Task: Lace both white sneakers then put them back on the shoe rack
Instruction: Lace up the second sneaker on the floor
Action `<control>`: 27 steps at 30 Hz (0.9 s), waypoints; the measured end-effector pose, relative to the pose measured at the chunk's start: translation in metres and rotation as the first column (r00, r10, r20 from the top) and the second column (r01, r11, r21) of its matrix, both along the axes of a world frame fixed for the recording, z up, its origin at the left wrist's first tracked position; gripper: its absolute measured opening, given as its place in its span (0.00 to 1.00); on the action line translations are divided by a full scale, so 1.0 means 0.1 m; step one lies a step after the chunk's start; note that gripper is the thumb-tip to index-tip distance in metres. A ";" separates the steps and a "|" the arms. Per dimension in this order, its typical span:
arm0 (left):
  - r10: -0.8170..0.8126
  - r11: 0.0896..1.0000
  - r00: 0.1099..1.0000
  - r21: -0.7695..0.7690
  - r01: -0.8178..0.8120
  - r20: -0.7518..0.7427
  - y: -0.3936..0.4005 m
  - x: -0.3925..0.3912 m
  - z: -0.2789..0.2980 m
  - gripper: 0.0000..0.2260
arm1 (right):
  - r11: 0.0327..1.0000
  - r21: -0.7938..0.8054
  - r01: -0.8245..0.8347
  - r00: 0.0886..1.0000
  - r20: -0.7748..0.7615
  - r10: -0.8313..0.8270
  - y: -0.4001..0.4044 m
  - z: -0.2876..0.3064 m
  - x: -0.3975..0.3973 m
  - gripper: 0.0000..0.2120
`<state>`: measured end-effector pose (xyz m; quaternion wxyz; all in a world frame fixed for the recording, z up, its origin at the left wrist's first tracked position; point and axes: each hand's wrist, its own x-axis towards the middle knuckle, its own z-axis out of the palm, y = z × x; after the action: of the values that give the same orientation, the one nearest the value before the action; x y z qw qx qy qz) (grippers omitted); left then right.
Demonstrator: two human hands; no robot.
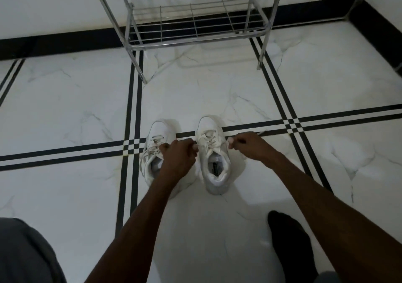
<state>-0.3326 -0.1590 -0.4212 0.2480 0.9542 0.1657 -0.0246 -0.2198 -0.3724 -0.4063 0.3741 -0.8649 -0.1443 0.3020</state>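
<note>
Head view, single entry. Item: pair of white sneakers, standing side by side on the marble-patterned floor [217, 91], toes toward the shoe rack [195, 32], heels toward the wearer of the camera. Right sneaker [214, 158]: laces crossed up the eyelets, tongue and insole label visible, upright. Left sneaker [156, 139]: partly covered by the left forearm, laces looser and less orderly. Left hand [178, 154]: fingers closed, pinching what seems to be one white lace end just beside the right sneaker's inner edge. Right hand [248, 144]: fingers likewise closed on the other lace end at the shoe's outer edge; the lace itself is thin and blurred, so the exact hold is hard to read. Both hands appear to draw the ends outward, judged as tightening the lacing. Handling, by judgement: shoes light, soft in the upper, firm in the sole; laces limp and slippery, best pinched close to the tips. For carrying, take each shoe at the heel collar or by two fingers inside the opening. Rack: chromed wire shelves, lower tier bare, well apart from the shoes.
</note>
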 end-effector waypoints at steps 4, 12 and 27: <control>0.126 0.826 0.984 -0.563 -0.034 0.125 0.00 0.03 0.16 0.16 | 0.881 0.368 0.297 0.914 -0.378 -0.150 0.09 0.18 0.07 0.17; 0.333 0.407 0.943 -0.903 -0.136 0.007 -0.13 0.25 0.22 0.14 | 0.746 0.468 0.474 0.816 -0.553 -0.171 0.37 0.14 0.02 0.12; 0.054 0.787 0.984 -0.614 0.063 0.170 -0.15 0.30 0.22 0.09 | 0.858 0.326 0.397 0.904 -0.300 -0.304 0.43 0.08 0.07 0.13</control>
<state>-0.3026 -0.1742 -0.3996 0.5599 0.8193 0.1235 0.0076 -0.2125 -0.3290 -0.3985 0.5976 -0.7452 0.0068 0.2957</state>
